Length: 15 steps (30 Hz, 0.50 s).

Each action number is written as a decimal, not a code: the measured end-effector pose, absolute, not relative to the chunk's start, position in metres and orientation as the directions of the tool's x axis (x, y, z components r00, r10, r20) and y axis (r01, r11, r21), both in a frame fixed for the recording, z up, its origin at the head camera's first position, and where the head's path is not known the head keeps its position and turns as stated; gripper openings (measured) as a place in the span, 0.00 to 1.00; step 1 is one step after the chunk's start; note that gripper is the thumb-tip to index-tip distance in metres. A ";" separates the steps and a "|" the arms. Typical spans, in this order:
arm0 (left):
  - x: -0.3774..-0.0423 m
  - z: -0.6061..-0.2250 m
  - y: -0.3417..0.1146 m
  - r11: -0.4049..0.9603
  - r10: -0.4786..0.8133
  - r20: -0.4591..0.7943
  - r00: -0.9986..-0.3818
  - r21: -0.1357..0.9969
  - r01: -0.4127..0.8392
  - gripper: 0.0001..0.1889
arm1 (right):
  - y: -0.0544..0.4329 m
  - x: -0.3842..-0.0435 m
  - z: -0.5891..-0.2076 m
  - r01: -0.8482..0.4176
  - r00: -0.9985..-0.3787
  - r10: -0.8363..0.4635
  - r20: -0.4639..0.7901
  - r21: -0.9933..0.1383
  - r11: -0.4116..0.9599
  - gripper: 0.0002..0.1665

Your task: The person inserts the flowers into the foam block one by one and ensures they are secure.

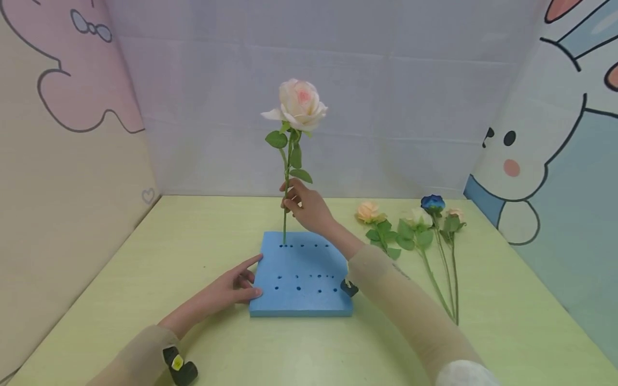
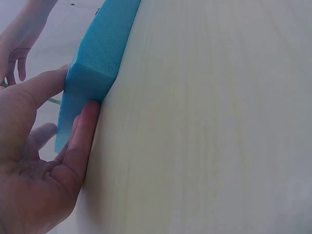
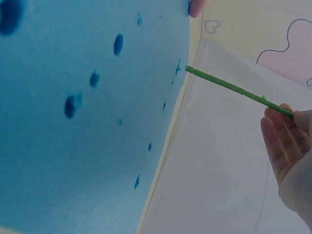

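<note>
My right hand [image 1: 309, 206] pinches the green stem [image 3: 239, 90] of a pale pink rose [image 1: 301, 104], held upright above the back left of a blue foam board [image 1: 309, 262]. In the right wrist view the stem's cut end shows outside the board, near the holes along its far edge. My left hand [image 1: 227, 287] touches the board's left side with forefinger and thumb, the other fingers bent beneath. From the left wrist view, fingertips [image 2: 90, 109] rest against the board's side close to the table. Rows of small dark holes dot the board's top.
On the table's right lie several flowers: a peach rose [image 1: 369, 212], a cream rose [image 1: 418, 217], a blue rose [image 1: 432, 202] and a pale pink one [image 1: 455, 214], stems toward the front. A white cloth wall [image 1: 386, 107] stands behind the pale yellow table [image 1: 207, 230].
</note>
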<state>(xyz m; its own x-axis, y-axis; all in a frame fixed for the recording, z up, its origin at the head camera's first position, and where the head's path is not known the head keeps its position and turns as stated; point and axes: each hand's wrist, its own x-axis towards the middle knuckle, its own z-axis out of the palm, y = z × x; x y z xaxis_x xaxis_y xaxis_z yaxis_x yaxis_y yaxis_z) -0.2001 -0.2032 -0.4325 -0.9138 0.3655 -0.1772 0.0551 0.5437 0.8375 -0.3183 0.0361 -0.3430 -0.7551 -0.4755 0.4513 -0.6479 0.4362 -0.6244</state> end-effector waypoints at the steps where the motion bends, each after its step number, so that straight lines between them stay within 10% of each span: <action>1: -0.200 -0.433 -0.203 0.546 0.363 -0.177 -0.915 0.836 0.055 0.44 | 0.035 -0.318 -0.343 -0.650 -0.753 -0.479 0.451 -0.621 0.438 0.12; 15: -0.202 -0.435 -0.204 0.528 0.375 -0.169 -0.911 0.847 0.060 0.44 | 0.032 -0.319 -0.348 -0.652 -0.755 -0.477 0.449 -0.589 0.477 0.15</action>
